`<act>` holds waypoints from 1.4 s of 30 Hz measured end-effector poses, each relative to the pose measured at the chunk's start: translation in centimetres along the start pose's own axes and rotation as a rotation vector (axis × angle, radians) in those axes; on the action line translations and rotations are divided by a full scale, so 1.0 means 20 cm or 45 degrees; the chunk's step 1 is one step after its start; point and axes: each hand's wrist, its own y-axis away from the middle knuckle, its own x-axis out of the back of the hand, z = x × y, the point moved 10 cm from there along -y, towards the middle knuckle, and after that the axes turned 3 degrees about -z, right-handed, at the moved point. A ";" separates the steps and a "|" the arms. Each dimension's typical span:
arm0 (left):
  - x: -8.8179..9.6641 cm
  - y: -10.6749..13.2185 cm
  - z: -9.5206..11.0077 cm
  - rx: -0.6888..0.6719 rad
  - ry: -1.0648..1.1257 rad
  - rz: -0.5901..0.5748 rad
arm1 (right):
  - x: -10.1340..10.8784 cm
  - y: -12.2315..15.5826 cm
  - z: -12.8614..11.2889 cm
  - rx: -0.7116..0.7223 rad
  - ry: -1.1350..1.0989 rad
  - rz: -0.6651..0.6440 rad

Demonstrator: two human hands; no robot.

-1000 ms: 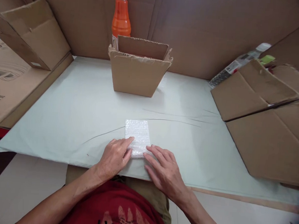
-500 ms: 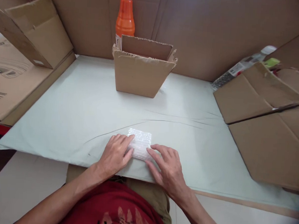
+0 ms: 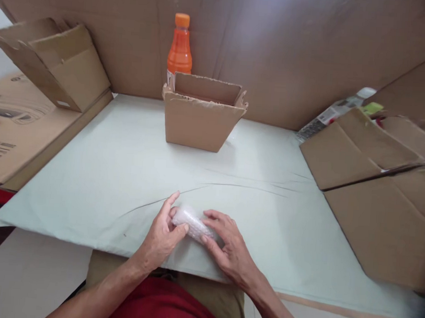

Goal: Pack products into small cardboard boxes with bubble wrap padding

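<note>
A small roll of white bubble wrap [image 3: 191, 222] lies near the front edge of a pale green sheet [image 3: 133, 163] covering the table. My left hand [image 3: 161, 235] grips the roll's left end, fingers curled round it. From the right, my right hand [image 3: 227, 244] holds the other end with its fingers pressed on top. An open cardboard box [image 3: 203, 113] stands further back in the middle, with an orange bottle [image 3: 180, 46] behind it.
Folded cardboard boxes [image 3: 56, 63] lean at the back left on a large flat carton [image 3: 13, 127]. More flattened cardboard [image 3: 376, 188] lies at the right, with a plastic packet [image 3: 330, 116] behind it. A cardboard wall stands along the back.
The flat bubble wrap piece has been rolled up from its far edge toward me into a small roll between both hands. The camera has tilted slightly.
</note>
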 end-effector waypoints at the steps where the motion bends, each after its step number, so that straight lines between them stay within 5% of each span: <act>1: -0.01 0.00 0.01 -0.006 0.006 -0.006 | 0.02 -0.01 0.02 -0.041 -0.049 -0.004; 6: 0.01 -0.05 0.18 -0.271 -0.301 -0.029 | 0.02 -0.06 0.13 -0.230 -0.430 -0.185; 10: 0.15 -0.20 0.66 -0.882 -0.917 0.227 | 0.10 -0.06 0.28 -0.369 -0.508 0.107; 13: 0.21 -0.43 0.99 -1.204 -1.253 0.433 | 0.09 -0.03 0.38 -0.452 -0.577 0.216; 17: 0.24 -0.87 1.14 -1.107 -1.490 0.427 | 0.10 0.00 0.39 -0.442 -0.572 0.320; 20: 0.22 -0.98 1.10 -0.988 -1.509 0.352 | 0.20 0.04 0.41 -0.449 -0.538 0.521; 23: 0.16 -0.78 1.08 -1.136 -1.473 0.281 | 0.34 0.11 0.46 -0.467 -0.591 0.742; 27: 0.09 -0.30 1.04 -1.334 -1.455 0.166 | 0.53 0.19 0.50 -0.479 -0.703 0.928; 30: 0.05 0.01 1.02 -1.359 -1.441 0.029 | 0.71 0.23 0.40 -0.395 -0.774 1.122; 33: 0.05 0.20 0.99 -1.310 -1.476 -0.144 | 0.88 0.24 0.21 -0.272 -0.788 1.229; 38: 0.22 0.27 0.96 -1.304 -1.555 -0.026 | 0.96 0.03 -0.17 -0.132 -0.410 0.873; 42: 0.28 0.25 0.91 -1.306 -1.462 -0.017 | 0.82 -0.25 -0.46 0.144 0.116 0.370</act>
